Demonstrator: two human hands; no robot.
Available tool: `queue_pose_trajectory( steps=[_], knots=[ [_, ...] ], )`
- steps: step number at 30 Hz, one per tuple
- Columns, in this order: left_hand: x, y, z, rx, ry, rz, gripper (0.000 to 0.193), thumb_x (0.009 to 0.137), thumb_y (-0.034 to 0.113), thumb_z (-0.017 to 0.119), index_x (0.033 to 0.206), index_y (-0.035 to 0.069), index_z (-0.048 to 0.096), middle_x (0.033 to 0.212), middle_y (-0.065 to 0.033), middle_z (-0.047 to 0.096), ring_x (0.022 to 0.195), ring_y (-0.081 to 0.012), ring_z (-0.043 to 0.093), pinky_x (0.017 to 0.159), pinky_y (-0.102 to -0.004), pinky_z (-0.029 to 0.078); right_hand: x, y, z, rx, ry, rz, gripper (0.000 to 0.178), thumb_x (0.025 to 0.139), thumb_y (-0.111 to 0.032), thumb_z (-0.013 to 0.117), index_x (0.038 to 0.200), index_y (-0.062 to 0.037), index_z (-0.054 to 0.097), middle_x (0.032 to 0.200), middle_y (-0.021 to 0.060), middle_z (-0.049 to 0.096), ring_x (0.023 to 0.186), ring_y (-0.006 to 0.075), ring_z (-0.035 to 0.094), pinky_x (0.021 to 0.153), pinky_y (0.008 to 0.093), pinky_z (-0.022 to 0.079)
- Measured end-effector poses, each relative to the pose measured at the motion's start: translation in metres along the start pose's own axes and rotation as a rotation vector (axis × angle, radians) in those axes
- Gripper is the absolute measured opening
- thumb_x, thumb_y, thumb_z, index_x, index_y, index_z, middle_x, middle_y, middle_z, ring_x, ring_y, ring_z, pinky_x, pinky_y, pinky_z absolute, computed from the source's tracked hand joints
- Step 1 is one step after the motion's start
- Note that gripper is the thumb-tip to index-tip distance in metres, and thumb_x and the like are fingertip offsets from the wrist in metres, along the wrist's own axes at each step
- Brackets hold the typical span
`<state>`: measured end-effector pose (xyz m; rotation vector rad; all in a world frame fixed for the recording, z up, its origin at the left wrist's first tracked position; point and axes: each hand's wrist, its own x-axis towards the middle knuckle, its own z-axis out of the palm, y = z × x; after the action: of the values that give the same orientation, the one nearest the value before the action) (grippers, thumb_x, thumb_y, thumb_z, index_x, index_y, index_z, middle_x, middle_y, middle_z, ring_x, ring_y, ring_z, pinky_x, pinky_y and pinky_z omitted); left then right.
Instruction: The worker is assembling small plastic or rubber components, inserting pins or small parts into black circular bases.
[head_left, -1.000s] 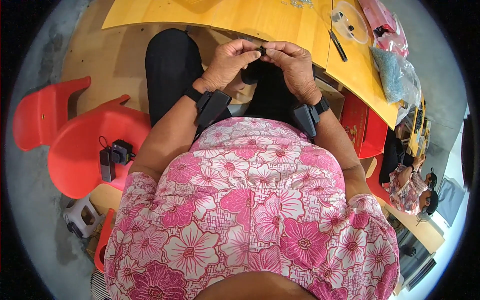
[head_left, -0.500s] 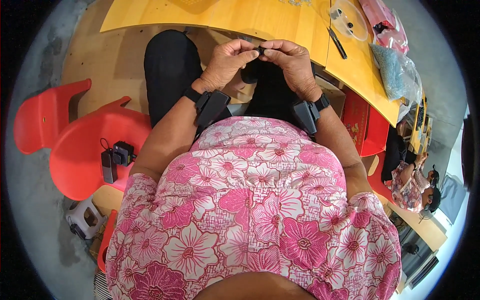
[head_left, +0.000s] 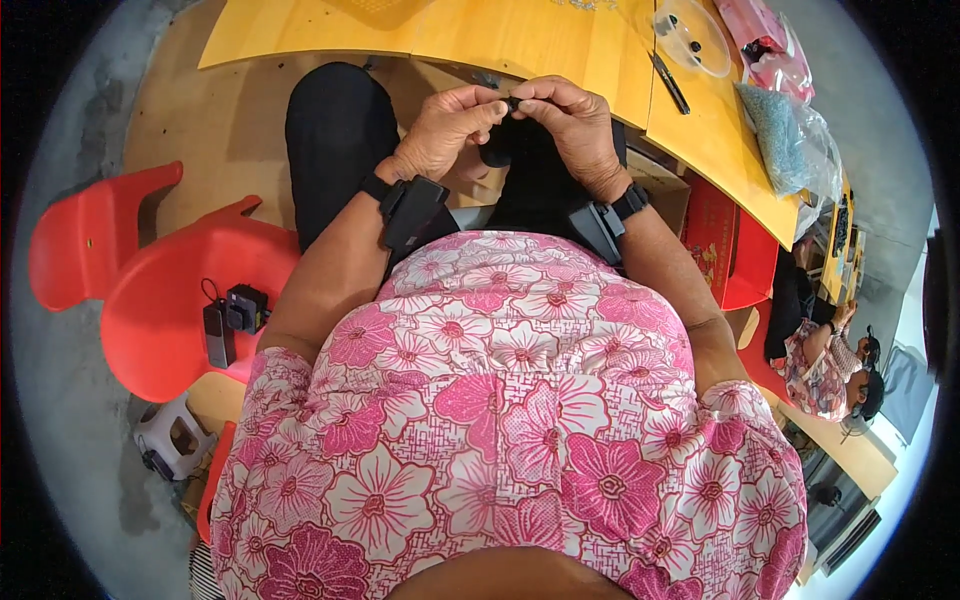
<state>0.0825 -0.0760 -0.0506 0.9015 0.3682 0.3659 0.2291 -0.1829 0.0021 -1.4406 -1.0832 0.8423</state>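
Note:
Between my two hands, just off the near edge of the yellow table (head_left: pixel 560 50), is a small black piece (head_left: pixel 512 103), too small to tell its kind. My left hand (head_left: pixel 448 125) pinches it from the left with thumb and forefinger. From the right, my right hand (head_left: pixel 572 125) pinches it too, fingertips almost meeting the left ones. Both hands are held above my lap, and the fingers hide most of the piece. Each wrist wears a black strap with a dark box.
On the table's right lie a clear plastic tub (head_left: pixel 690 40) with small black pieces, a black pen (head_left: pixel 670 84), a bag of bluish grains (head_left: pixel 775 140) and a pink bag (head_left: pixel 765 50). A red box (head_left: pixel 715 240) stands below. Red chairs (head_left: pixel 180 290) are at left; another person (head_left: pixel 820 370) sits far right.
Both hands have shifted very slightly left with the small black piece still pinched between them. My right wrist has turned a little.

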Motion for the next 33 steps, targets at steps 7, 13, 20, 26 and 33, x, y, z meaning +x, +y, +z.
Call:
queue_pose_trajectory(
  steps=[7,13,20,26,33],
  knots=[
    [-0.001,-0.001,-0.002,0.01,-0.025,-0.014,0.019,0.089,0.018,0.061,0.102,0.004,0.061,0.082,0.0028,0.057,0.068,-0.0046,0.046,0.061,-0.0182,0.041,-0.004,-0.001,0.005,0.136,0.056,0.043,0.014,0.085,-0.003,0.059,0.097,-0.0004,0.067,0.086,0.0054,0.064,0.079,0.0107,0.061,0.075,0.0221,0.049],
    [-0.004,0.005,0.003,0.083,-0.009,0.011,0.02,0.089,0.018,0.061,0.104,0.004,0.061,0.082,0.0035,0.057,0.068,-0.0044,0.047,0.061,-0.0175,0.04,-0.003,0.005,0.005,0.45,0.062,0.267,0.016,0.087,-0.005,0.06,0.099,0.0017,0.065,0.091,0.0063,0.065,0.078,0.0119,0.061,0.077,0.0238,0.051],
    [-0.004,0.008,0.006,0.24,0.067,0.107,0.015,0.084,0.014,0.065,0.095,0.002,0.064,0.078,0.0018,0.061,0.065,-0.0035,0.05,0.059,-0.0175,0.042,0.004,0.002,-0.001,0.49,0.012,0.342,0.017,0.088,-0.006,0.058,0.102,0.0021,0.063,0.09,0.0081,0.065,0.079,0.0152,0.061,0.079,0.028,0.052],
    [-0.001,0.006,0.003,0.31,0.053,0.159,0.017,0.085,0.015,0.066,0.096,0.003,0.065,0.077,0.0022,0.06,0.065,-0.0034,0.051,0.059,-0.0175,0.043,0.005,-0.001,-0.007,0.432,-0.05,0.401,0.018,0.088,-0.006,0.058,0.102,0.003,0.062,0.09,0.0088,0.065,0.077,0.0159,0.062,0.077,0.0282,0.053],
    [-0.005,0.009,0.003,0.27,0.013,0.056,0.017,0.086,0.016,0.064,0.097,0.003,0.064,0.077,0.0029,0.059,0.066,-0.0043,0.05,0.06,-0.0181,0.042,0.004,-0.001,-0.01,0.413,-0.114,0.399,0.018,0.087,-0.008,0.06,0.101,0.0032,0.063,0.087,0.0071,0.065,0.075,0.0132,0.062,0.075,0.0265,0.054]
  ],
)
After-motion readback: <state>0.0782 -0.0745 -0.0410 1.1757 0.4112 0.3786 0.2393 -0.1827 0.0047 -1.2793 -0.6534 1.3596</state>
